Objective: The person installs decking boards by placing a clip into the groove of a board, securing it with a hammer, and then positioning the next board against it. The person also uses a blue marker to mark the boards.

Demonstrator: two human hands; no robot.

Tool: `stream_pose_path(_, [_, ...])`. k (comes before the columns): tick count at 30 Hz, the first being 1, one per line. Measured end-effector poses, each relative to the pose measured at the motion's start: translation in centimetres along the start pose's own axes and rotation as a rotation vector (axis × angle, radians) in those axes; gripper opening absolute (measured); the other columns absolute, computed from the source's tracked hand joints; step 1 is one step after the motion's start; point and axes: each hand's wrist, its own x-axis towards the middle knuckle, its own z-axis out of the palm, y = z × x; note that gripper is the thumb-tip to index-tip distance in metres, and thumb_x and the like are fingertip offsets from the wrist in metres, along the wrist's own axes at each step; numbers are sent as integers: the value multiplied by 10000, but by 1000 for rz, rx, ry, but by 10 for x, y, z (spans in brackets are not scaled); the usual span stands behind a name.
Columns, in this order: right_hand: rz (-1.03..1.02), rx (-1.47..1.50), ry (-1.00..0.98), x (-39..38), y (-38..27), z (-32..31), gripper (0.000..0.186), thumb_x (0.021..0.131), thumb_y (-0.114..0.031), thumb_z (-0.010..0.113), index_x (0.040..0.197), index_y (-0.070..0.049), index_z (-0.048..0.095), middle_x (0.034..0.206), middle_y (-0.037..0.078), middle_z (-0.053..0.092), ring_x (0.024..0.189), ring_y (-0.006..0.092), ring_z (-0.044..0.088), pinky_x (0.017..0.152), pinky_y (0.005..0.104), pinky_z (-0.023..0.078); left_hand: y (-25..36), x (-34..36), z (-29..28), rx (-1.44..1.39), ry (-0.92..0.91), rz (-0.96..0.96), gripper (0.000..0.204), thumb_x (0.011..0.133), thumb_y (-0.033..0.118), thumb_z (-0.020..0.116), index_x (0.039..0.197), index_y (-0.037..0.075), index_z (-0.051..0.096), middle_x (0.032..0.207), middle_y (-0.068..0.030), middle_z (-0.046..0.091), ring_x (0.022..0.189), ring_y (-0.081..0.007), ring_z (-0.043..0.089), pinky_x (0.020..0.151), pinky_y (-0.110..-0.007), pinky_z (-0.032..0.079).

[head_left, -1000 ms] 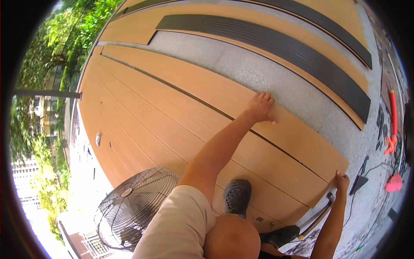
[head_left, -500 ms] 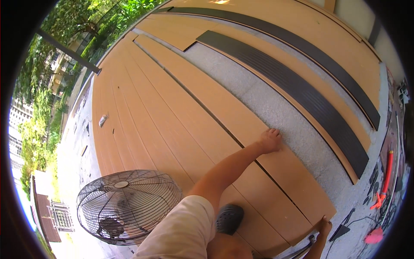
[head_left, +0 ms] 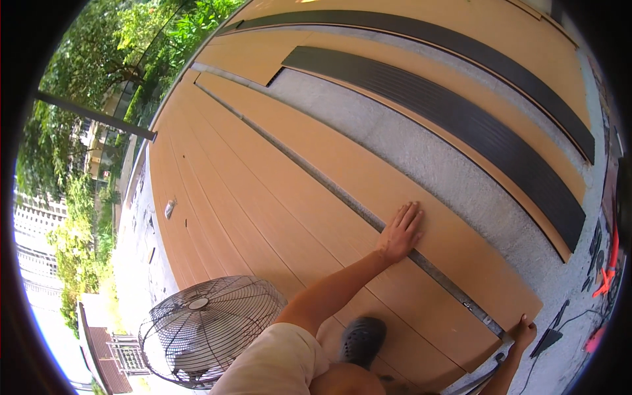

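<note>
A long tan deck board (head_left: 454, 257) lies loose beside the laid boards, with a narrow gap along its near side. My left hand (head_left: 399, 235) rests flat across the gap edge of this board, palm down and fingers stretched out. At the board's near right end, my right hand (head_left: 525, 333) grips the corner; its lower fingers are partly hidden. Under my left arm, the fitted deck boards (head_left: 316, 243) run away toward the upper left. Inside the gap, a small metal piece (head_left: 467, 305) shows near the right end.
Dark ribbed boards (head_left: 447, 118) lie beyond a strip of bare concrete (head_left: 395, 155). A caged fan (head_left: 207, 329) stands at lower left, near my dark clog (head_left: 363, 339). An orange-red tool (head_left: 609, 266) and cables lie at the right. A post (head_left: 99, 117) rises at the far left.
The gap between the loose deck board and the fitted ones has widened. My left hand has shifted from the board's far edge to lie flat near the gap. My right hand stays at the end.
</note>
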Motion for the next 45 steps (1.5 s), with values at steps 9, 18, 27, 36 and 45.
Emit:
stream_pose_path(9, [-62,-168,-23,46,-4,4,523,888,-397,782,1040,88,655,933,149,712,804,200,629,760,352,520,1,-4,-9,35,-88,-79,574,943,233,642,1462,46,482,1578,-192,372,1469,-379,341,1203,-510,306])
stream_pose_path(18, [70,-126,-161,64,2,-9,567,898,-428,767,1136,75,656,1006,166,723,886,237,669,787,369,544,2,-3,-13,16,-164,-122,622,881,131,662,1469,57,472,1583,-202,361,1468,-391,341,1214,-518,291])
stream_pose_path(27, [154,-135,-204,65,-16,-14,543,891,-396,783,1125,79,665,1015,170,730,874,245,678,775,360,545,5,1,-14,0,-130,-115,622,867,109,664,1457,47,478,1581,-204,363,1454,-396,362,1212,-514,306])
stream_pose_path(36, [114,-36,-200,64,-20,-10,596,872,-418,805,1110,110,667,979,175,730,839,239,664,744,365,543,4,0,-15,-37,-35,-98,598,836,49,653,1418,44,518,1555,-207,404,1409,-403,423,1186,-516,349])
stream_pose_path(45, [129,6,-120,54,-43,-5,496,820,-333,871,986,92,677,895,139,719,763,207,637,677,357,527,7,-2,-16,-65,33,-63,527,855,43,596,1377,10,534,1530,-213,429,1406,-395,421,1186,-498,344])
